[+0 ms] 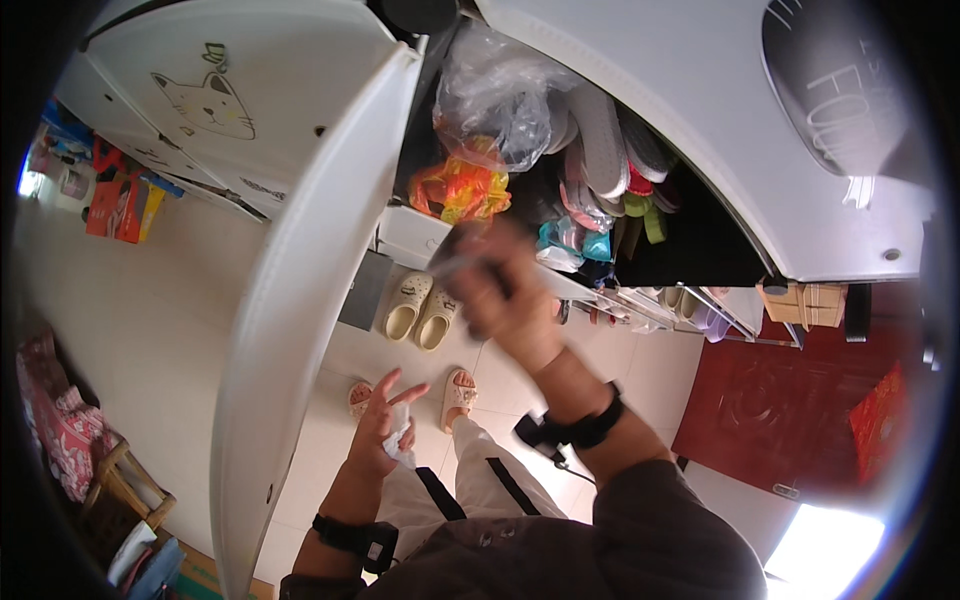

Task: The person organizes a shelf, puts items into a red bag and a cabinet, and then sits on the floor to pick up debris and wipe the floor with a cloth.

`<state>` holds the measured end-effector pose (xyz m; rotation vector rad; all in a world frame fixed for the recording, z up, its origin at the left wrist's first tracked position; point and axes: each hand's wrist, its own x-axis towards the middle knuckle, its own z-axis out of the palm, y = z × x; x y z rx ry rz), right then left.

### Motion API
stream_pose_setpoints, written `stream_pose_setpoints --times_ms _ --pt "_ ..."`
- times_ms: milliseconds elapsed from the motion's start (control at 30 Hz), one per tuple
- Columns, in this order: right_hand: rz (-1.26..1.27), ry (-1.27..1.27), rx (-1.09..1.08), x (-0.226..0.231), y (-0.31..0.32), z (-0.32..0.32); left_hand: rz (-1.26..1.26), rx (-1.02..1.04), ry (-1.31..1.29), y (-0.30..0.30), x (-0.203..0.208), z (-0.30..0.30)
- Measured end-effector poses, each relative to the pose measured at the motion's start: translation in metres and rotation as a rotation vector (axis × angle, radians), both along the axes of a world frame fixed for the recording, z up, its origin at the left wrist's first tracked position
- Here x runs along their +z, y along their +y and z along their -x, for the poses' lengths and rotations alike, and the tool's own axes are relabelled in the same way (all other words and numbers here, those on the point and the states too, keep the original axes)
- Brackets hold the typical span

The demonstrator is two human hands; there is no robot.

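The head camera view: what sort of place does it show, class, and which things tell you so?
Probably a home entryway: pale-soled shoes in an open white cabinet, cream slip-on clogs on the beige tiled floor, and a dark red panelled door.

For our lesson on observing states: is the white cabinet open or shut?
Open: shoes and a clear plastic bag show inside the cabinet.
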<state>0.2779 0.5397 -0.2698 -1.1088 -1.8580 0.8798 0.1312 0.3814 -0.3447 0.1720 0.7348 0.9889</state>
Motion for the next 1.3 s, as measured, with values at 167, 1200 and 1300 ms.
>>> stream_pose_setpoints --times_ms 167,1200,1300 --pt "0.245 -0.084 0.366 -0.005 -0.056 0.021 0.04 0.197 0.094 0.015 -0.011 -0.016" --pt "0.443 0.658 -0.656 0.024 0.042 -0.106 -0.049 -0.029 0.364 -0.021 0.11 0.014" --pt "0.548 0.442 -0.431 0.005 -0.013 -0.135 -0.248 -0.091 0.633 -0.024 0.18 0.024"
